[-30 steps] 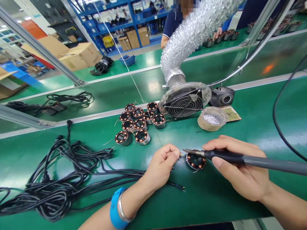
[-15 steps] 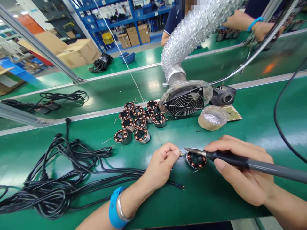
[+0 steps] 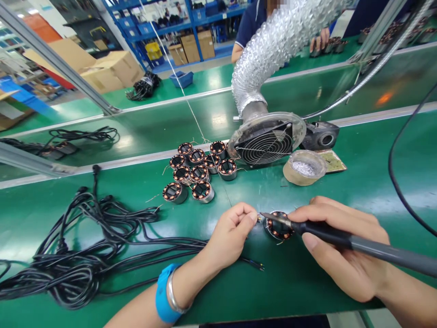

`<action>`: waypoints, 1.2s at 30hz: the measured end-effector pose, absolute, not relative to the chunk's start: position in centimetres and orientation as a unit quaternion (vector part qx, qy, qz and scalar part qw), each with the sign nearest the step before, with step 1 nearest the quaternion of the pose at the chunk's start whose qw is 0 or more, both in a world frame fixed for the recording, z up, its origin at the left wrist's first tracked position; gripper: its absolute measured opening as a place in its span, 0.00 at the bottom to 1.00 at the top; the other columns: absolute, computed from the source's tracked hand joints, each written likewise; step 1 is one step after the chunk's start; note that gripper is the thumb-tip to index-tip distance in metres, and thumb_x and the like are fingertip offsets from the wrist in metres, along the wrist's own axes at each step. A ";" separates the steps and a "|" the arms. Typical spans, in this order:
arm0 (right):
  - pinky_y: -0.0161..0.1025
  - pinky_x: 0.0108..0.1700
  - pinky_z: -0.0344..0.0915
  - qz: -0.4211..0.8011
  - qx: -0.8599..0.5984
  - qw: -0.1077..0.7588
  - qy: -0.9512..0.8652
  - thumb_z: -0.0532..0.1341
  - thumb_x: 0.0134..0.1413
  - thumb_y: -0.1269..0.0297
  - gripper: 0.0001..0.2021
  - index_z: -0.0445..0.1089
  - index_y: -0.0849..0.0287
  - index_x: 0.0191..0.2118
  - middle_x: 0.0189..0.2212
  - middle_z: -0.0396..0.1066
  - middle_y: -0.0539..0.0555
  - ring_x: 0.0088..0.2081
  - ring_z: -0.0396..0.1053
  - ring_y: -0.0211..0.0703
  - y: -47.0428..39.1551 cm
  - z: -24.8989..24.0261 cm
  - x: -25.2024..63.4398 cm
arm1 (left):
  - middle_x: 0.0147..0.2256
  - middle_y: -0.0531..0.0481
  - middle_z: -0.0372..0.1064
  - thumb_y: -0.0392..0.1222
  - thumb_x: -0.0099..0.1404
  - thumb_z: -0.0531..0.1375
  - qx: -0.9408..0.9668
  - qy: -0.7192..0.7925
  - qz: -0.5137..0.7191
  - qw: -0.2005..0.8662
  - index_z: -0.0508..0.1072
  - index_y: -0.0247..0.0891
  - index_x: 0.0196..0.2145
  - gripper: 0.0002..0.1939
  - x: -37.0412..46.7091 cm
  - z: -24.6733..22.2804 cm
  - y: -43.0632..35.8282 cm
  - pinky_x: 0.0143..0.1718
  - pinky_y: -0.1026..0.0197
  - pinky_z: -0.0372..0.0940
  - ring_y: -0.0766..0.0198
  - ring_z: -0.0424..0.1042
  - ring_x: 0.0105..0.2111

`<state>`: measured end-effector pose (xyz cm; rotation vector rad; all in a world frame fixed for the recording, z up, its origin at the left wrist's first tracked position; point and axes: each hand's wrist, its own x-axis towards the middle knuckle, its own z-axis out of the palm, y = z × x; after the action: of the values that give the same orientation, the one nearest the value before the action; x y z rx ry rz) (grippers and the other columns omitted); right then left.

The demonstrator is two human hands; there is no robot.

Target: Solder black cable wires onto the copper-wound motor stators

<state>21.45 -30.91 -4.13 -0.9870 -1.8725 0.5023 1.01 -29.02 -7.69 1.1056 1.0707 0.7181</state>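
My left hand (image 3: 235,232) is pinched on thin wire ends (image 3: 259,219) beside a copper-wound motor stator (image 3: 278,231). A thin strand (image 3: 223,184) comes down from overhead to these fingers. Held like a pen, a soldering iron (image 3: 327,231) lies in my right hand (image 3: 351,255). Its tip is at the wire ends, just past my left fingertips, and its shaft crosses over the stator. Whether tip and wires touch, I cannot tell. Black cables (image 3: 191,246) pass under my left wrist, and their stripped ends (image 3: 256,263) show below the hand.
Several stators (image 3: 201,173) stand grouped behind my left hand. A fume fan (image 3: 266,143) with a silver duct (image 3: 252,68), a solder-filled cup (image 3: 303,168) and a sponge (image 3: 332,161) are behind the iron. Tangled cables (image 3: 75,255) cover the left side. A co-worker's hand (image 3: 320,40) is across the bench.
The iron's tip has shifted slightly left and down, up to the wire ends at my left fingers. The co-worker's arm has drawn back to the stators across the bench.
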 end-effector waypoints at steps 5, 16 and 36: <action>0.38 0.25 0.60 0.175 -0.357 0.463 -0.792 0.56 0.53 0.76 0.12 0.70 0.60 0.42 0.27 0.70 0.52 0.24 0.63 0.37 -31.2 -4.0 21.2 | 0.21 0.61 0.49 0.51 0.67 0.56 0.485 0.470 0.315 0.667 0.65 0.37 0.31 0.14 0.9 -7.8 -29.0 0.22 0.67 0.44 0.72 0.46 0.20; 0.39 0.23 0.59 0.117 -0.322 0.447 -0.827 0.57 0.48 0.77 0.14 0.71 0.63 0.42 0.24 0.67 0.53 0.23 0.63 0.39 -31.2 -4.1 21.1 | 0.20 0.63 0.46 0.52 0.65 0.58 0.462 0.467 0.314 0.686 0.65 0.37 0.31 0.15 0.9 -8.0 -28.9 0.20 0.67 0.41 0.74 0.42 0.17; 0.39 0.23 0.62 0.115 -0.329 0.467 -0.812 0.57 0.49 0.78 0.14 0.71 0.63 0.42 0.24 0.67 0.52 0.22 0.64 0.38 -31.2 -3.5 21.4 | 0.20 0.62 0.45 0.57 0.64 0.59 0.463 0.460 0.305 0.693 0.65 0.38 0.32 0.18 0.7 -8.1 -28.9 0.22 0.66 0.41 0.72 0.43 0.19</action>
<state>21.41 -31.21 -3.55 -0.8082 -1.9933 0.2825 0.71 -28.93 -8.12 1.0351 1.0281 0.6812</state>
